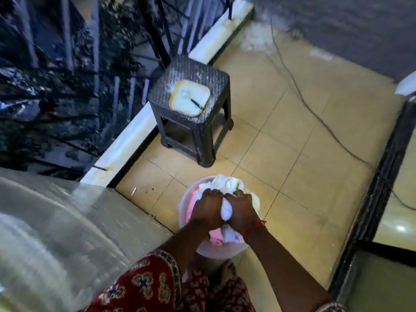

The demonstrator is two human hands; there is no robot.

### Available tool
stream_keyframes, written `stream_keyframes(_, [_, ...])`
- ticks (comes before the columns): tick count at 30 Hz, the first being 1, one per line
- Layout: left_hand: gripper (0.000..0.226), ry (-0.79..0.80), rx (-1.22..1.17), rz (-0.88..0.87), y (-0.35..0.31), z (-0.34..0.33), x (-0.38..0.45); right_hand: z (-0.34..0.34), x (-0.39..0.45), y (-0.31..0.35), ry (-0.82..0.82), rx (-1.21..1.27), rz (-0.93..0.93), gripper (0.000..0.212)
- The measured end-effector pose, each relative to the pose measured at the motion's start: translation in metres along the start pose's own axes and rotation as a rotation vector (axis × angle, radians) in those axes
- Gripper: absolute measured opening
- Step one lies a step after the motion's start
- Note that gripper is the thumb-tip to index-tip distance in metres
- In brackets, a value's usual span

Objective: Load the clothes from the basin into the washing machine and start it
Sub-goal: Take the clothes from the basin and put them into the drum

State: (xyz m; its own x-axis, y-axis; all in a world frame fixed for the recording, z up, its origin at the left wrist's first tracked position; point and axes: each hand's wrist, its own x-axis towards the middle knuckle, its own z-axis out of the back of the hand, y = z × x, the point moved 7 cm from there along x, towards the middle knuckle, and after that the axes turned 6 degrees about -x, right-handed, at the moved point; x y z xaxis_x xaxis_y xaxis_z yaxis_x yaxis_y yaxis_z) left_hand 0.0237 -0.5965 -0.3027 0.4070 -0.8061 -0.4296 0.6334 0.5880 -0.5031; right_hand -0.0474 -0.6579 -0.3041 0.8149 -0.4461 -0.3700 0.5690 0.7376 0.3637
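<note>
A pale pink basin [188, 200] stands on the tiled floor below me, heaped with white and pink clothes [226, 184]. My left hand [207, 208] and my right hand [242, 211] are both down in the basin, side by side, each gripping a bunch of the white cloth [226, 212]. The washing machine [49, 233] is the blurred grey-white mass at the lower left, close beside the basin; its lid and controls cannot be made out.
A dark woven plastic stool [195, 122] stands beyond the basin with a white square container [190, 100] on top. A low white kerb and black railing [126, 140] run along the left. A cable [315, 113] crosses the floor. A dark door frame [378, 192] borders the right.
</note>
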Motion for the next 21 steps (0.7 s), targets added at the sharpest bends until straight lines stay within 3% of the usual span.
stream_keyframes(4, [0.030, -0.062, 0.074, -0.058, -0.056, 0.083, -0.043, 0.094, -0.038, 0.042, -0.031, -0.048, 0.009, 0.032])
stream_keyframes(10, [0.045, -0.236, 0.028, -0.094, -0.116, 0.194, -0.121, 0.215, -0.102, 0.098, -0.134, 0.045, 0.005, 0.042])
stream_keyframes(15, [0.056, -0.381, 0.034, -0.032, -0.123, 0.267, -0.171, 0.292, -0.130, 0.168, -0.168, -0.045, 0.164, 0.052])
stream_keyframes(21, [0.040, -0.587, 0.006, 0.026, -0.102, 0.346, -0.238, 0.337, -0.139, 0.259, -0.274, -0.071, 0.341, 0.041])
